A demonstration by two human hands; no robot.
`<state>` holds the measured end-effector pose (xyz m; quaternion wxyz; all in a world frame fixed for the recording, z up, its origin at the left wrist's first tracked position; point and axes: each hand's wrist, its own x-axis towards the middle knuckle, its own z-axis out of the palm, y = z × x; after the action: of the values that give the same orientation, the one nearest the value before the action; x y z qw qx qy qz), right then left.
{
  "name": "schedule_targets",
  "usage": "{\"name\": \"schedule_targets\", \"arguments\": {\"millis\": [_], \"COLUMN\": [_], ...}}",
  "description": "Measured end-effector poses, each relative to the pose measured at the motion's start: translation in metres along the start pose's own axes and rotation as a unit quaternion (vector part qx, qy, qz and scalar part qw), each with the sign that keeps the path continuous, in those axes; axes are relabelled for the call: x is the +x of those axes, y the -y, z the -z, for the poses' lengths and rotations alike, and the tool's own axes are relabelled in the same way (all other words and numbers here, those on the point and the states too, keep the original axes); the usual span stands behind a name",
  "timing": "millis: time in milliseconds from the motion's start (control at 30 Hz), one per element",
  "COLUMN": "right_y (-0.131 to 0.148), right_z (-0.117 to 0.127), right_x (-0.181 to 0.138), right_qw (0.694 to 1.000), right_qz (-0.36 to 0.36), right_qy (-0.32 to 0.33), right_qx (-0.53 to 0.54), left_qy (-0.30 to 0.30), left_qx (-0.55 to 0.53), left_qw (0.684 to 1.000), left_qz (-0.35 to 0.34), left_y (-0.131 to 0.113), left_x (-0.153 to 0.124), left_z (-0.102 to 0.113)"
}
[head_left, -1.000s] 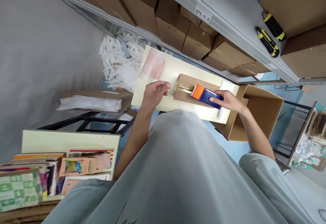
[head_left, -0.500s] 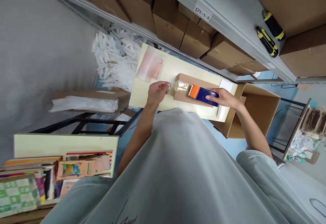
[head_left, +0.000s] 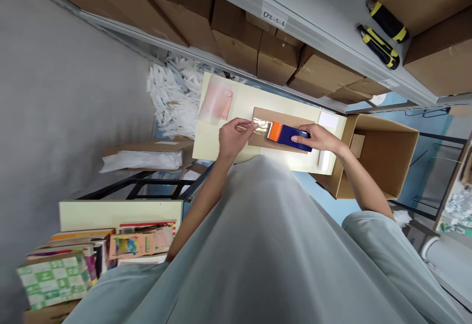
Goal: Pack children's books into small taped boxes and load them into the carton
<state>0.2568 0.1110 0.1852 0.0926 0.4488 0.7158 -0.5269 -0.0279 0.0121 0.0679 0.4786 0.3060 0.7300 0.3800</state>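
A narrow brown cardboard box lies on the cream tabletop in front of me. My right hand is closed around the dark blue body of a tape dispenser, whose orange toothed end rests over the box and points left. Shiny clear packing tape spans from the dispenser's teeth to the left end of the box. At that end my left hand has its thumb and fingertips drawn together on the tape; the exact grip is partly hidden.
Cartons line the shelf behind the table. Two yellow-black utility knives lie on the upper shelf. An open carton stands at the right, a heap of white paper strips at the left. Books stand lower left.
My left hand has moved right, from beside the box onto the tape at its left end. The dispenser has shifted slightly left along the box. The camera view has turned a little.
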Motion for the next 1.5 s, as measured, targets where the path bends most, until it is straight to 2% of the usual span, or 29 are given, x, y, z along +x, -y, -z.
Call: {"name": "schedule_targets", "arguments": {"millis": [267, 433, 600, 700, 833, 967, 1033, 1100, 1167, 1233, 1300, 1400, 1500], "right_y": [-0.016, -0.006, -0.003, -0.022, -0.053, -0.077, -0.086, -0.094, -0.1, -0.103, -0.105, -0.107, -0.109], "right_z": [-0.008, -0.008, 0.021, 0.041, 0.054, 0.062, 0.067, 0.071, 0.075, 0.077, 0.078, 0.079, 0.079], "right_x": [0.014, 0.012, -0.024, -0.055, -0.09, -0.111, -0.117, -0.121, -0.122, -0.119, -0.115, -0.107, -0.102], "right_qw": [0.999, 0.995, 0.99, 0.989, 0.985, 0.986, 0.99, 0.993, 0.995, 0.995, 0.995, 0.995, 0.994], "right_qz": [0.016, 0.003, -0.05, -0.087, -0.104, -0.102, -0.101, -0.096, -0.088, -0.081, -0.078, -0.083, -0.093], "right_qy": [0.001, 0.005, 0.035, 0.062, 0.08, 0.049, 0.021, 0.003, -0.005, -0.009, -0.011, -0.007, -0.008], "right_qx": [-0.042, -0.098, -0.129, -0.105, -0.108, -0.12, -0.099, -0.072, -0.057, -0.053, -0.053, -0.055, -0.062], "left_qy": [-0.086, -0.128, -0.191, -0.203, -0.183, -0.221, -0.224, -0.175, -0.072, 0.055, 0.162, 0.258, 0.296], "left_qx": [0.015, 0.005, 0.018, 0.011, 0.01, 0.096, 0.149, 0.204, 0.272, 0.348, 0.406, 0.458, 0.484], "left_qw": [0.996, 0.991, 0.98, 0.976, 0.98, 0.969, 0.963, 0.961, 0.946, 0.906, 0.851, 0.785, 0.758], "left_qz": [0.019, 0.048, 0.053, 0.073, 0.077, 0.06, 0.013, -0.071, -0.162, -0.236, -0.29, -0.328, -0.321], "left_y": [-0.004, 0.0, 0.012, 0.022, 0.031, 0.035, 0.033, 0.024, 0.01, -0.008, -0.024, -0.034, -0.032], "left_x": [-0.01, -0.005, -0.003, -0.009, -0.013, -0.016, -0.023, -0.033, -0.041, -0.039, -0.027, 0.003, 0.028], "left_z": [-0.022, -0.031, -0.034, -0.038, -0.057, -0.06, -0.056, -0.054, -0.061, -0.076, -0.095, -0.119, -0.128]}}
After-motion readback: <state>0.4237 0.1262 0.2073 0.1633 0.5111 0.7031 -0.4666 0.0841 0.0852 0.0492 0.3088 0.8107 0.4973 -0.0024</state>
